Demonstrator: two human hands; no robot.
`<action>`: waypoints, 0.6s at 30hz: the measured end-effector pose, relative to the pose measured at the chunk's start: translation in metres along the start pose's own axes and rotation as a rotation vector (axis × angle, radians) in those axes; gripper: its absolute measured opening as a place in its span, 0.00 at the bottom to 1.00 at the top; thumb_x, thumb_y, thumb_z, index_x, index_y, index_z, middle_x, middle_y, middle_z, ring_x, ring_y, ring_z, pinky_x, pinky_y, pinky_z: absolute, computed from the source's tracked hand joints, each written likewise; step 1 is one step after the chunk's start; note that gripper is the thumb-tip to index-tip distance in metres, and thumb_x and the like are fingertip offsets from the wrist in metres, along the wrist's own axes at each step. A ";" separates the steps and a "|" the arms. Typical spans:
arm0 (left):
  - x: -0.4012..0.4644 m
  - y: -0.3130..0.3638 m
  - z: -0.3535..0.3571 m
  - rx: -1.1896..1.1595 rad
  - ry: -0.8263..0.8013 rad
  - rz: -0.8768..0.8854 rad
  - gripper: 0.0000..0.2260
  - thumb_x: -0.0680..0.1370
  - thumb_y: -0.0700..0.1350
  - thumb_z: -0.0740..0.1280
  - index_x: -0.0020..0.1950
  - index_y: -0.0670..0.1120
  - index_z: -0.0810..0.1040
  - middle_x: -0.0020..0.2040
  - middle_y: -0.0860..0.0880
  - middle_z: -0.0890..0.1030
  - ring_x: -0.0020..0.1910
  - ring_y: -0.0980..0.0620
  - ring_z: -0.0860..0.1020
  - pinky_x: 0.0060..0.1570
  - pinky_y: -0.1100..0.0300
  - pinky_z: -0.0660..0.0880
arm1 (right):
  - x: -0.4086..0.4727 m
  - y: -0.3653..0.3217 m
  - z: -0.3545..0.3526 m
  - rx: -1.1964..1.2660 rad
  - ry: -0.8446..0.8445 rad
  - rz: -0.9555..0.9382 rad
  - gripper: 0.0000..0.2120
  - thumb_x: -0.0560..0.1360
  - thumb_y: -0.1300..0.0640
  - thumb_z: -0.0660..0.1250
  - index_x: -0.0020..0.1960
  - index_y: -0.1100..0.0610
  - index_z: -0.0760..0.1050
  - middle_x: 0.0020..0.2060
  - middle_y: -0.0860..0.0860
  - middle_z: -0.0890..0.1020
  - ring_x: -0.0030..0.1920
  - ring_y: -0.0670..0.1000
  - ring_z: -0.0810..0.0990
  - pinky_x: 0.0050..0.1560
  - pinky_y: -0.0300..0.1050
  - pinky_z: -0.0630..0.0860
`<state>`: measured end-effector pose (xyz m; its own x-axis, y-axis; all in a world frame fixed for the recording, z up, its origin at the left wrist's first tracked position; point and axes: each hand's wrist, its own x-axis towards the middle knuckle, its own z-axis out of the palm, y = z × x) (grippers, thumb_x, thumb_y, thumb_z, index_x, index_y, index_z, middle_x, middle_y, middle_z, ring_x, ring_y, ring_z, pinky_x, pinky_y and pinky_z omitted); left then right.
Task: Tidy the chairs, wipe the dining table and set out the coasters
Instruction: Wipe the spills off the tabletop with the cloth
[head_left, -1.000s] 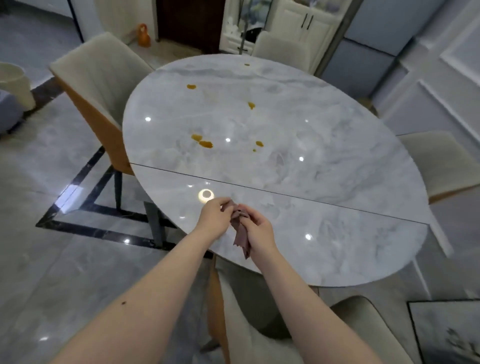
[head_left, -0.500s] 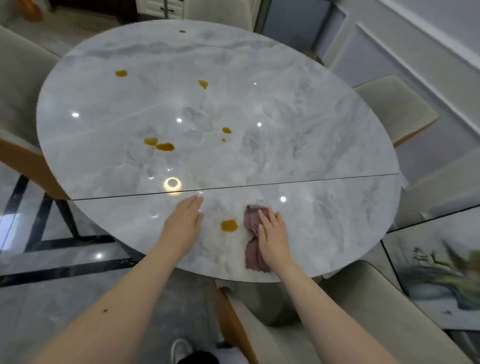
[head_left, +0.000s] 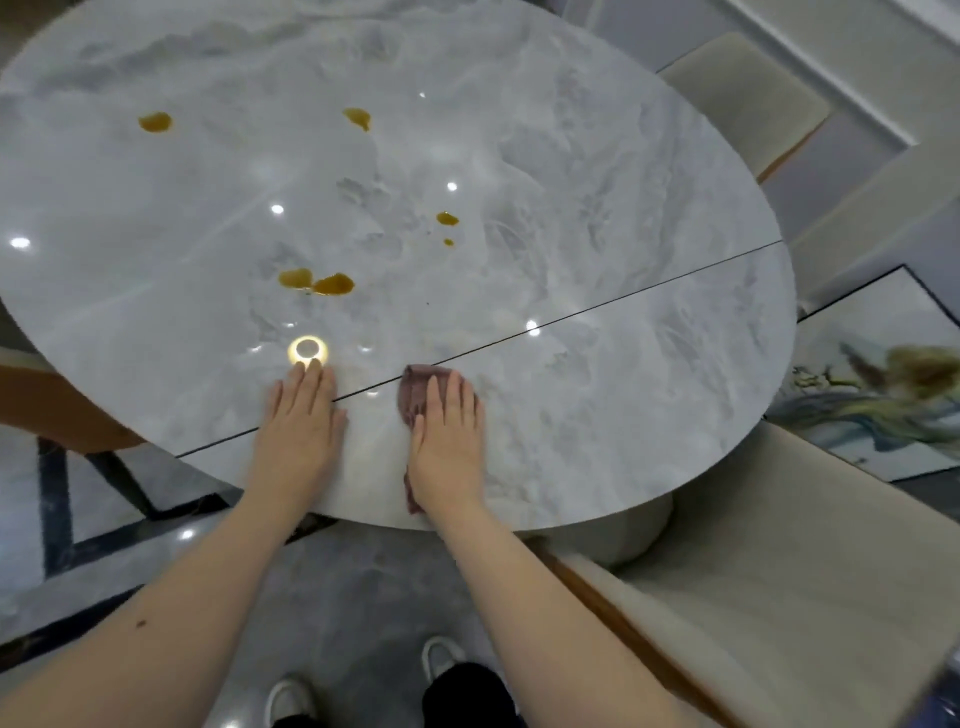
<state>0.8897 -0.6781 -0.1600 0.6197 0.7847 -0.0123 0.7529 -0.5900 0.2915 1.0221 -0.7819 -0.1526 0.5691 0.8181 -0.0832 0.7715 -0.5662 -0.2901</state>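
While the right hand (head_left: 448, 441) presses flat on the mauve cloth (head_left: 415, 395), fingers straight and not clenched round it, the nearest brown spills (head_left: 317, 283) lie toward eleven o'clock from it, across the seam (head_left: 597, 312) of the marble table (head_left: 649, 389). Smaller drops (head_left: 447, 219) sit at twelve o'clock, farther off. The cloth's long axis runs from six to twelve, under the palm. The left hand (head_left: 301, 431) rests open on the tabletop at nine o'clock of the cloth, nearer the double spill but empty. No coasters are visible.
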 end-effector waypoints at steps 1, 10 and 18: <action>0.002 -0.006 0.000 0.000 0.001 0.022 0.29 0.79 0.52 0.46 0.71 0.34 0.67 0.71 0.36 0.67 0.72 0.38 0.63 0.71 0.42 0.56 | -0.004 0.001 0.000 -0.022 -0.022 -0.016 0.28 0.78 0.53 0.44 0.73 0.61 0.64 0.73 0.59 0.64 0.74 0.58 0.62 0.75 0.55 0.53; 0.005 -0.015 0.010 -0.039 0.078 0.071 0.26 0.80 0.49 0.47 0.72 0.35 0.65 0.72 0.38 0.66 0.73 0.42 0.62 0.73 0.48 0.53 | 0.007 0.091 -0.024 -0.106 0.183 0.400 0.24 0.82 0.54 0.47 0.76 0.61 0.56 0.76 0.58 0.56 0.76 0.58 0.53 0.76 0.50 0.46; 0.006 -0.017 0.015 -0.049 0.116 0.117 0.24 0.79 0.46 0.48 0.69 0.33 0.69 0.69 0.35 0.69 0.69 0.38 0.67 0.69 0.47 0.57 | -0.019 -0.016 0.012 -0.022 0.070 -0.008 0.27 0.78 0.53 0.46 0.72 0.62 0.65 0.73 0.59 0.64 0.74 0.57 0.60 0.76 0.51 0.51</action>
<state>0.8841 -0.6658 -0.1795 0.6705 0.7297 0.1339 0.6639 -0.6707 0.3306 0.9954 -0.7873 -0.1582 0.5807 0.8140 -0.0135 0.7818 -0.5622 -0.2697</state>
